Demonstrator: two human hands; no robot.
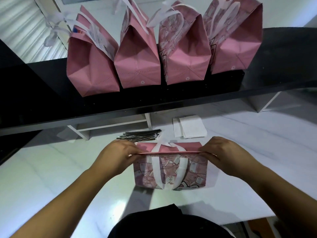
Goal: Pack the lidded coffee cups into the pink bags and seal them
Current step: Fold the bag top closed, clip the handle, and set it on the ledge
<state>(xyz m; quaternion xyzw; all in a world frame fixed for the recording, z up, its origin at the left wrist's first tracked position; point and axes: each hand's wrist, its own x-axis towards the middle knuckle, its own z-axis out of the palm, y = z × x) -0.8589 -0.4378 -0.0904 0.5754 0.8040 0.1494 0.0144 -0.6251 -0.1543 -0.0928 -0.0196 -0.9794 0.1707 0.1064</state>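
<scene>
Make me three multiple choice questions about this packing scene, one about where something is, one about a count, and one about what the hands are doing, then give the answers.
1. Where do the straws lie?
A. On the white table behind the front bag
B. On the black shelf
C. Inside a bag

2. How many pink bags stand on the black shelf?
A. Two
B. Four
C. Six

3. What are the two hands doing?
A. Hanging idle
B. Holding a cup
C. Pinching the top edge of the front bag at its two ends

Answers:
1 A: the dark wrapped straws sit on the table just beyond the bag, below the shelf.
2 B: four bags stand side by side in a row.
3 C: the left hand and right hand each grip one end of the flattened top edge.
</scene>
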